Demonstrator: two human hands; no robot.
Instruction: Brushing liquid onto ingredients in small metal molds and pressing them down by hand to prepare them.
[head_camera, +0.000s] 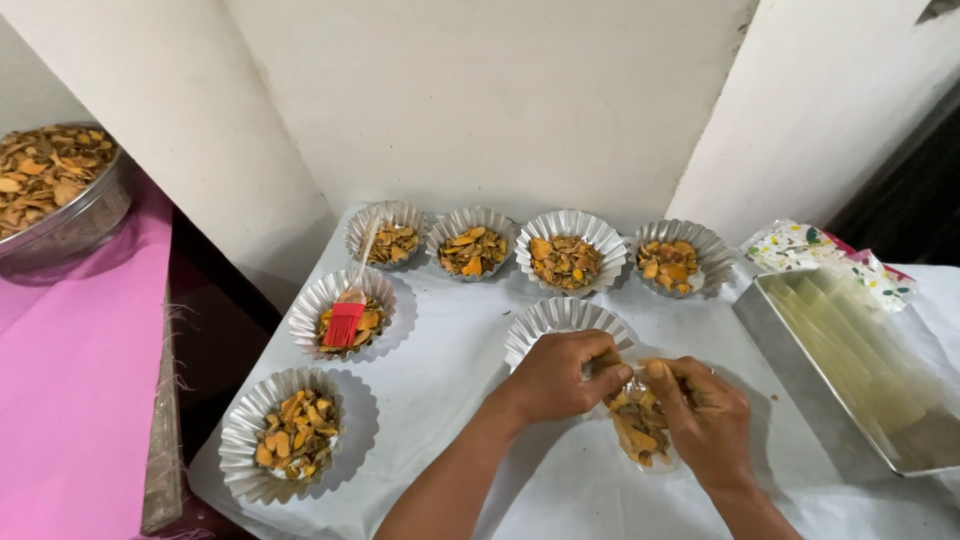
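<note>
Left hand (558, 378) and right hand (703, 415) both pinch clear pouch (640, 430) of orange-brown chips, low on white desk (470, 350). Empty fluted cup (560, 318) just behind left hand. Six filled cups beyond; red brush (346, 318) rests in one. Metal tray (800, 350) right. Bowl (60, 225) far left.

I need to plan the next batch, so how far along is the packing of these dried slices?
Done: nothing sealed is visible. In hand: the left hand and right hand work a clear pouch of slices beside an emptied fluted cup. Left: six filled cups, one holding a red brush, plus the big bowl.
</note>
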